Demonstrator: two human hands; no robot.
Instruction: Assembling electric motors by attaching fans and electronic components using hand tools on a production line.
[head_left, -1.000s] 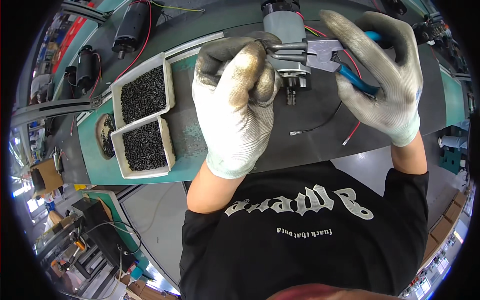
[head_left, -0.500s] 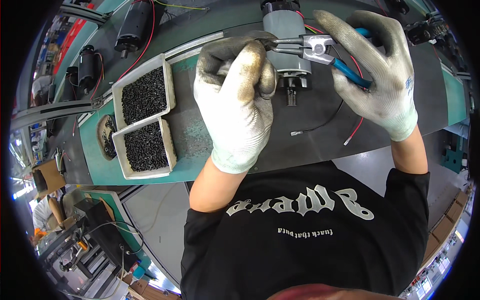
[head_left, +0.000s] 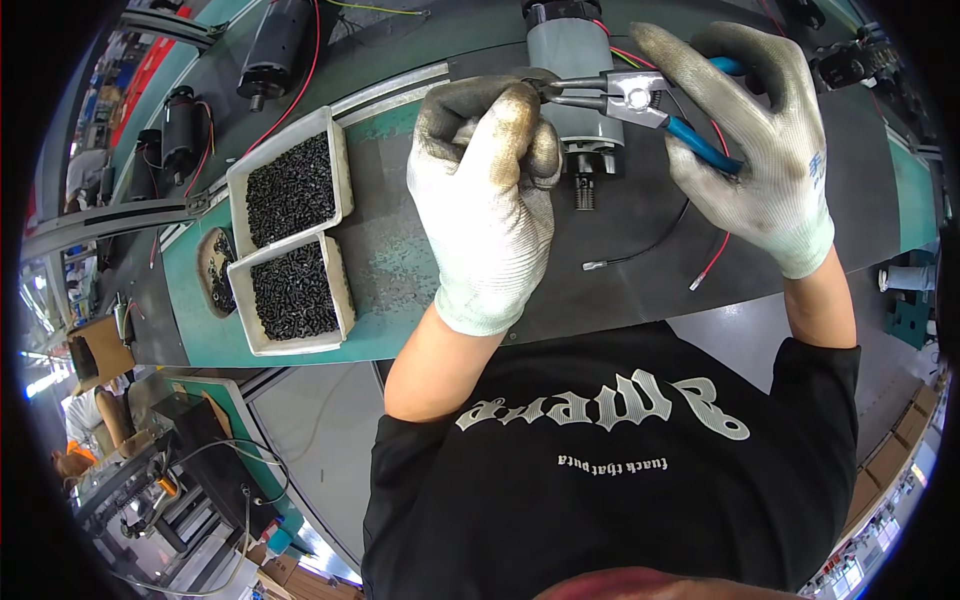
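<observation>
My right hand (head_left: 765, 150), in a grey-stained white glove, is closed round the blue handles of a pair of circlip pliers (head_left: 634, 97). Their jaws point left, across the front of a grey cylindrical motor (head_left: 560, 50). At the plier tips my gloved left hand (head_left: 490, 190) is closed in a pinch; a small dark piece shows there, mostly hidden by the fingers. The motor lies on the bench with its toothed shaft (head_left: 585, 192) toward me. A black lead (head_left: 640, 256) and a red lead (head_left: 712, 262) with metal terminals lie beside it.
Two white trays (head_left: 348, 190) of small black parts and a shallow round dish (head_left: 207, 268) stand at the left of the bench (head_left: 400, 310). Dark motors (head_left: 277, 50) with red wires lie behind them. A metal rail (head_left: 120, 218) crosses at far left. Another person (head_left: 95, 420) is at lower left.
My left hand has shifted slightly right, still at the plier tips. The right hand and pliers have barely moved. Someone's leg now shows at the right edge.
</observation>
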